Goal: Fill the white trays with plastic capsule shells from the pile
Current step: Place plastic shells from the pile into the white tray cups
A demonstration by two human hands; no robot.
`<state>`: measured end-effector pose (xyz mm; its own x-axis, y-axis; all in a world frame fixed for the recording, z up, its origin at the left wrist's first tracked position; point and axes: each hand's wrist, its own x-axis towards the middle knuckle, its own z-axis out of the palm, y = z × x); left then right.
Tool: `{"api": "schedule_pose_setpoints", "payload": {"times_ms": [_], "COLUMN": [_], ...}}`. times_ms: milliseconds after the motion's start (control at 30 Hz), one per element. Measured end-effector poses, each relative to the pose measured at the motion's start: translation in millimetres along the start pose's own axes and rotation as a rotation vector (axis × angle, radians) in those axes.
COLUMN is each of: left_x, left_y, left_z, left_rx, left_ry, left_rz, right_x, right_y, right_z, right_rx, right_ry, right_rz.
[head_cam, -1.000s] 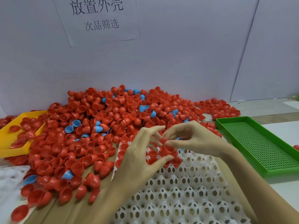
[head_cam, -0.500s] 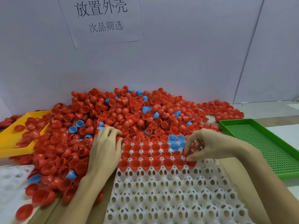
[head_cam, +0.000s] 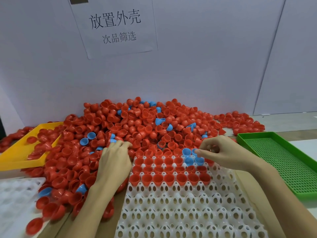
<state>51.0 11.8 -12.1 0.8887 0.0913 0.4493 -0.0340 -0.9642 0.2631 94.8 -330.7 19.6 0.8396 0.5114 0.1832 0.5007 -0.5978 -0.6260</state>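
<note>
- White tray (head_cam: 185, 208) lies at the pile's (head_cam: 137, 127) near edge, so reaches are short; only its rows nearest the pile hold shells.
- Right hand (head_cam: 221, 152), fingers curled, pinches something small beside blue shells (head_cam: 188, 160); probably seating one.
- Left hand (head_cam: 115, 162) rests on the pile left of the tray, fingertips curled among shells; grasp unclear.

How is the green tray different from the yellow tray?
The green tray lies on the right with a holed floor and no shells inside. The yellow tray lies on the left, its floor looks solid, and red shells spill into it from the pile. Both are shallow, rimmed plastic trays.
</note>
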Motion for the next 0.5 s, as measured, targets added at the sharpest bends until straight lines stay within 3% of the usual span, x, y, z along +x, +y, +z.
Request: {"api": "schedule_pose_setpoints", "payload": {"times_ms": [167,333,500], "left_x": [42,74,90], "left_y": [26,29,20], "left_z": [-3,20,32], "left_rx": [-0.088,0.086,-0.129], "left_ry": [-0.026,-0.120,-0.205], "left_rz": [0.001,0.108,-0.019], "right_x": [4,5,6], "right_y": [1,5,4], "right_z": [6,11,12], "right_rx": [-0.018,-0.031,-0.039], "right_ry": [0.077,0.075,0.072], "right_rz": [-0.012,-0.005,-0.011]}}
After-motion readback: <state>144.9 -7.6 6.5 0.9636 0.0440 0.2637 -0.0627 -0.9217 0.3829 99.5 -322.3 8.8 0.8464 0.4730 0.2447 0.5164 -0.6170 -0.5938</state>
